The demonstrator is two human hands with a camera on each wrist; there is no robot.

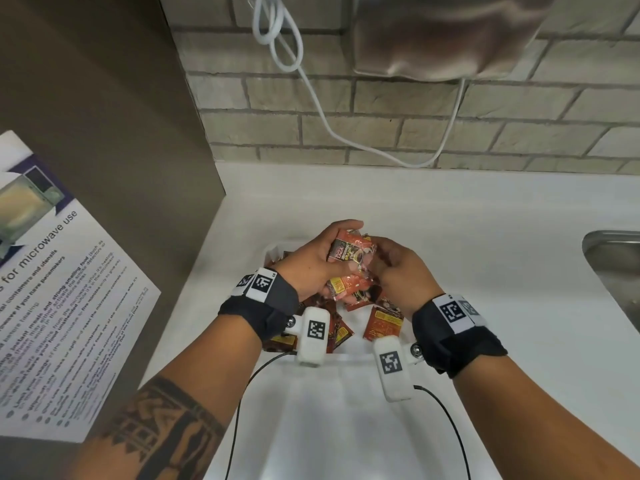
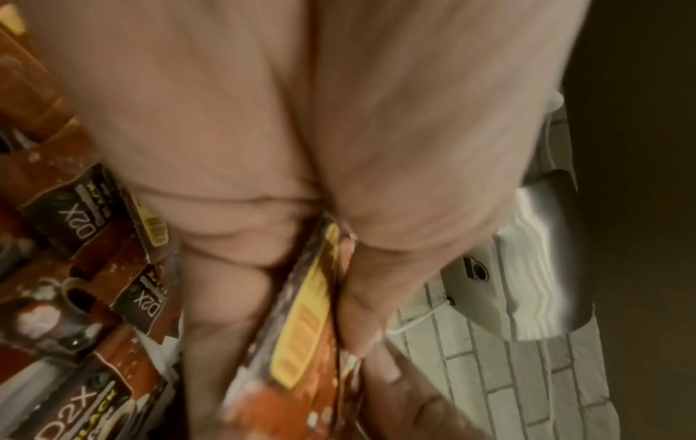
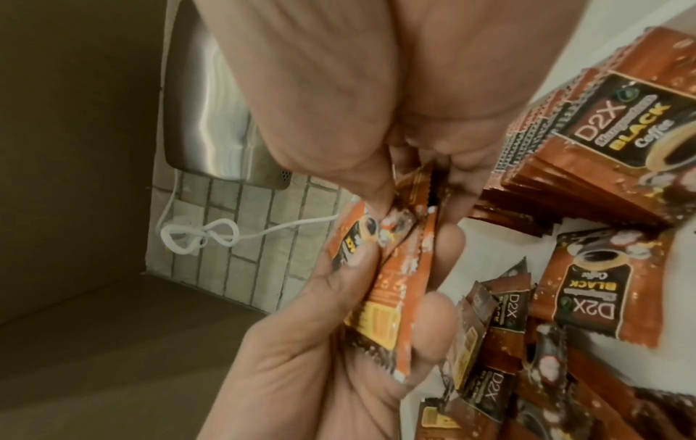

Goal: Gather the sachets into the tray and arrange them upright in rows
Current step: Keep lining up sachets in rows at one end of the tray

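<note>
A small bunch of orange-brown D2X black coffee sachets (image 1: 351, 252) is held together above the white tray (image 1: 273, 252), which sits on the worktop close to its left edge. Inside the tray, more of the same sachets lie loose (image 1: 382, 322), flat or tilted and overlapping, some face up, some showing yellow back panels. In the right wrist view, a neat stack (image 3: 587, 154) stands packed together.

Tray (image 1: 273, 251) sits on tabletop (image 1: 485, 271), centre, loose sachets (image 1: 382, 322) lying inside it; both hands above tray, left hand (image 1: 311, 261) left of right hand (image 1: 403, 268), a held bundle of sachets (image 1: 351, 252) between them; sink (image 1: 609, 268) far right; brick wall (image 1: 381, 126) behind, dispenser (image 1: 443, 36) mounted on it; notice sheet (image 1: 52, 289) at left.
</note>
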